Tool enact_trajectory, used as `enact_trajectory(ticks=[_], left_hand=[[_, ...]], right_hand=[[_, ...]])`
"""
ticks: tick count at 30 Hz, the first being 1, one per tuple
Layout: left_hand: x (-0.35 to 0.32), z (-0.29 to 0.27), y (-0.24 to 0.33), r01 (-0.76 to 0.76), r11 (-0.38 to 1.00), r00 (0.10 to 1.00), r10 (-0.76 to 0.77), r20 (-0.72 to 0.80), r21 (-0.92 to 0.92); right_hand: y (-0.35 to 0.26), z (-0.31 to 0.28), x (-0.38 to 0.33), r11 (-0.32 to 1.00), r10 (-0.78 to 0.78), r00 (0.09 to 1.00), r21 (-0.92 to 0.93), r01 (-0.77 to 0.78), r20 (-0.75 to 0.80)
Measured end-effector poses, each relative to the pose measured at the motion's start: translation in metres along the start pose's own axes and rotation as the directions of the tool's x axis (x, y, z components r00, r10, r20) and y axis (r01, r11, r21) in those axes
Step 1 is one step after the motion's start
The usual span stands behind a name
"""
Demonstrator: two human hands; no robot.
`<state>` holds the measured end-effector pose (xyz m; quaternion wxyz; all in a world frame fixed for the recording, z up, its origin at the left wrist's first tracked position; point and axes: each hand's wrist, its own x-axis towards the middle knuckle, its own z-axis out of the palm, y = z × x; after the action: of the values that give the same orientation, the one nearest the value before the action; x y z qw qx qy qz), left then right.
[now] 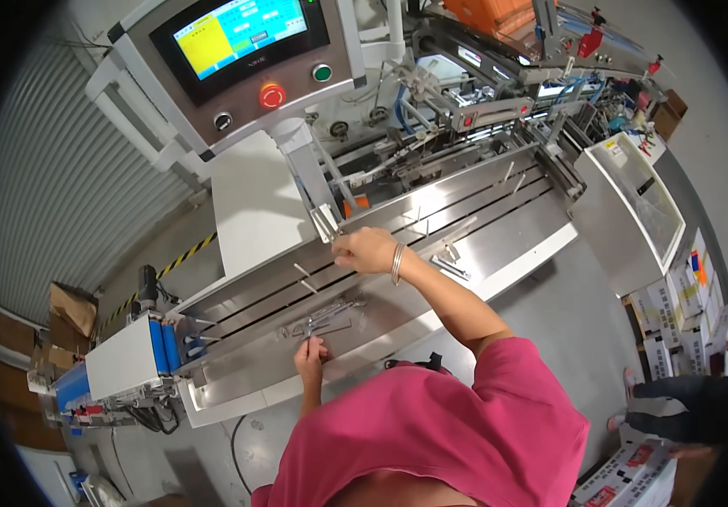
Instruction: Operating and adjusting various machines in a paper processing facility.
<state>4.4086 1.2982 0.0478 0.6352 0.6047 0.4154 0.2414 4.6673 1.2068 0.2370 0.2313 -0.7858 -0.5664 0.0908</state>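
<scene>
My right hand (pixel 367 250), with bracelets at the wrist, reaches over the steel conveyor bed (pixel 398 317). Its fingers are closed beside a metal bracket (pixel 325 223) at the bed's far edge; what they grip is hidden. My left hand (pixel 311 355) is lower, at the near side of the bed. Its thumb and fingers are pinched together by a small group of shiny hand tools (pixel 330 314), which look like wrenches, and an L-shaped hex key (pixel 335 328). Whatever the left fingers hold is too small to name.
A control panel (pixel 250 63) with a lit screen and a red emergency stop button (pixel 272 96) rises at the far left. Upright pins (pixel 305 277) stand along the bed's slots. A clear-windowed guard (pixel 630 203) is at the right. Another person's legs (pixel 664 406) show beside cartons (pixel 677 317).
</scene>
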Motion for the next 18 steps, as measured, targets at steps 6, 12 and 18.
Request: enact_trajectory(ticks=[6,12,18], left_hand=[[-0.008,-0.002,0.004,-0.037,0.999,0.999,0.037,0.028,0.003],[-0.020,0.000,-0.004,-0.172,0.967,0.983,0.157,0.092,0.189],[-0.031,0.010,0.013,-0.176,0.959,0.967,0.127,0.220,0.221]], right_hand=[[0.008,0.020,-0.025,0.978,0.024,0.983,0.200,-0.061,0.184],[0.002,0.037,-0.038,0.985,0.014,0.971,0.162,-0.054,0.238],[-0.006,0.051,-0.061,0.975,0.045,0.967,0.199,-0.096,0.250]])
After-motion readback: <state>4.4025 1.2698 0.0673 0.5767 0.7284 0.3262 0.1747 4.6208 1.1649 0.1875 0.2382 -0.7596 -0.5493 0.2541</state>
